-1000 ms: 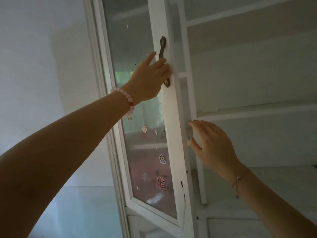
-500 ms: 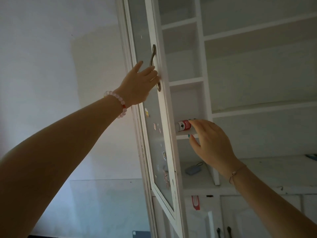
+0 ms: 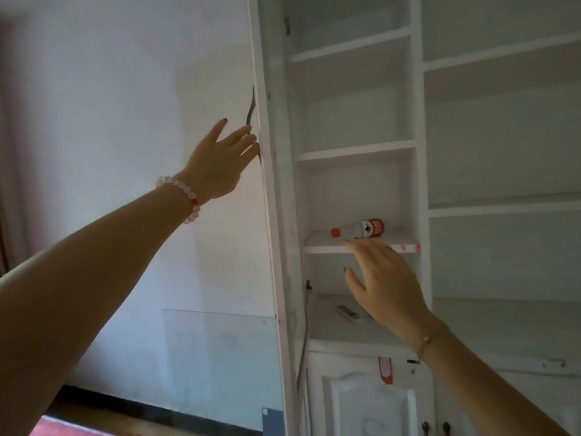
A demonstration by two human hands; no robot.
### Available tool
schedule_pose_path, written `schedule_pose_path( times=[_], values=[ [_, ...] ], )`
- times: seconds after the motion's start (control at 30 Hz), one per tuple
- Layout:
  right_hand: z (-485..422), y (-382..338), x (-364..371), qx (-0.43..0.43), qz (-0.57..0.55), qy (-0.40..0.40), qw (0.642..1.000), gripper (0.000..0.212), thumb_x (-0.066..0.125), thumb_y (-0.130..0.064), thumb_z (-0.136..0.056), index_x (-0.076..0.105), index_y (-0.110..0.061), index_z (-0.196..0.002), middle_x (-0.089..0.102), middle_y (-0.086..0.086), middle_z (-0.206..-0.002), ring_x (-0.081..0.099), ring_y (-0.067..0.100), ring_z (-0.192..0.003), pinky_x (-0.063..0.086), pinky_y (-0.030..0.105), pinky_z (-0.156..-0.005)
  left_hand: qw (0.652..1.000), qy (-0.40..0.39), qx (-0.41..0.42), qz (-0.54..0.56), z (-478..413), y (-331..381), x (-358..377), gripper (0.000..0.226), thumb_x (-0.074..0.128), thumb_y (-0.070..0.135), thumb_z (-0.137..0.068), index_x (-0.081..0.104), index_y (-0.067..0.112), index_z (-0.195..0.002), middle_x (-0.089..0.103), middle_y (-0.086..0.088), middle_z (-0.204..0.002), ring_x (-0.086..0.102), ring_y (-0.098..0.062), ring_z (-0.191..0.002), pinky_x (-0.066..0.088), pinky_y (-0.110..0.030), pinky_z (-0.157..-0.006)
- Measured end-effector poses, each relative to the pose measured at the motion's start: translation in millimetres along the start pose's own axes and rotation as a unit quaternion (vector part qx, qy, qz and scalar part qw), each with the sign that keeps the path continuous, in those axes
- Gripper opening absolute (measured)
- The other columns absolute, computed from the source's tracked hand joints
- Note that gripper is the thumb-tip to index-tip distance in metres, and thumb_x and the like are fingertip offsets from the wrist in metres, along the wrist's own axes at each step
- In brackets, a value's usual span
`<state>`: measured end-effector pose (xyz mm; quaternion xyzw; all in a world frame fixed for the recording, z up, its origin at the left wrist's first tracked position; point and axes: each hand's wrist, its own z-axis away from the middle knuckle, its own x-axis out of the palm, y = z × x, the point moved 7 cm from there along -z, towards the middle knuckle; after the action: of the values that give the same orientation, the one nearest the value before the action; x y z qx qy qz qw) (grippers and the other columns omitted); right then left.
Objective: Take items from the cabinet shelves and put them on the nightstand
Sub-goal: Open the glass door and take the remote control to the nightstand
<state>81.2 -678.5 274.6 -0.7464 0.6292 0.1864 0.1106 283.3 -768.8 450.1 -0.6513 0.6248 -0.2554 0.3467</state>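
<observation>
The white cabinet's glass door point(image 3: 271, 215) stands swung wide, seen edge-on. My left hand point(image 3: 217, 165) has its fingers hooked on the dark metal door handle point(image 3: 250, 108), thumb stretched up. On a narrow shelf point(image 3: 320, 244) inside lies a small clear bottle point(image 3: 364, 228) on its side, with a red cap and a red label. My right hand point(image 3: 386, 284) is open with fingers spread, its fingertips at the shelf's front edge just below the bottle and not touching it. A flat remote-like item point(image 3: 347, 311) lies on the shelf below. The nightstand is not in view.
Wider bare shelves point(image 3: 503, 209) fill the cabinet's right side. Lower cabinet doors point(image 3: 361, 404) with dark knobs sit under the shelves, one bearing a red tag point(image 3: 386, 369). A glass sheet point(image 3: 220, 357) leans on the white wall at left.
The door has swung further open, from angled to edge-on, with my left hand still on its handle. The bottle and shelf are now fully exposed; my right hand stays near the shelf edge.
</observation>
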Motion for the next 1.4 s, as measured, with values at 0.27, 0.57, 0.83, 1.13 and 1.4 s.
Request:
schedule_pose_path(
  times=[0.27, 0.57, 0.83, 1.13, 1.4],
  values=[
    [2, -20, 29, 0.001, -0.013, -0.037, 0.999, 0.046, 0.061, -0.026, -0.084, 0.054, -0.005, -0.125, 0.061, 0.012, -0.121, 0.057, 0.028, -0.112, 0.048, 0.041, -0.093, 0.996, -0.072, -0.048, 0.004, 36, -28, 28, 0.063, 0.054, 0.005, -0.085, 0.032, 0.011, -0.144, 0.031, -0.009, -0.152, 0.029, -0.032, -0.139, 0.017, -0.056, -0.112],
    [13, -25, 40, 0.001, -0.028, -0.04, 0.999, 0.042, 0.062, -0.022, -0.083, 0.056, -0.005, -0.121, 0.063, 0.011, -0.115, 0.06, 0.027, -0.104, 0.051, 0.041, -0.088, 0.994, -0.026, -0.089, 0.062, 44, -11, 20, 0.057, 0.059, 0.01, -0.083, 0.042, 0.003, -0.137, 0.043, -0.015, -0.144, 0.038, -0.036, -0.132, 0.023, -0.058, -0.108],
    [36, -25, 44, 0.025, -0.031, -0.04, 0.998, 0.041, 0.066, -0.019, -0.08, 0.058, -0.004, -0.117, 0.066, 0.012, -0.11, 0.062, 0.029, -0.1, 0.051, 0.039, -0.083, 0.97, 0.079, -0.115, 0.198, 85, 83, -53, 0.041, 0.053, 0.018, -0.088, 0.052, 0.004, -0.127, 0.063, -0.016, -0.12, 0.057, -0.034, -0.112, 0.038, -0.052, -0.101],
    [77, 38, 54, 0.095, -0.019, -0.091, 0.991, 0.041, 0.055, -0.022, -0.088, 0.052, -0.008, -0.126, 0.061, 0.01, -0.121, 0.055, 0.026, -0.111, 0.043, 0.037, -0.094, 0.924, -0.031, -0.099, 0.369, 97, 257, -30, 0.038, 0.048, 0.024, -0.085, 0.059, 0.01, -0.119, 0.068, -0.007, -0.107, 0.063, -0.026, -0.1, 0.047, -0.048, -0.093],
    [105, 126, 78, 0.116, -0.003, -0.109, 0.987, 0.038, 0.058, -0.019, -0.084, 0.056, -0.005, -0.118, 0.065, 0.013, -0.108, 0.061, 0.031, -0.097, 0.049, 0.038, -0.081, 0.903, -0.081, -0.12, 0.404, 44, 348, 25, 0.037, 0.043, 0.027, -0.082, 0.061, 0.013, -0.111, 0.068, -0.006, -0.1, 0.064, -0.026, -0.09, 0.05, -0.043, -0.082]
  ],
)
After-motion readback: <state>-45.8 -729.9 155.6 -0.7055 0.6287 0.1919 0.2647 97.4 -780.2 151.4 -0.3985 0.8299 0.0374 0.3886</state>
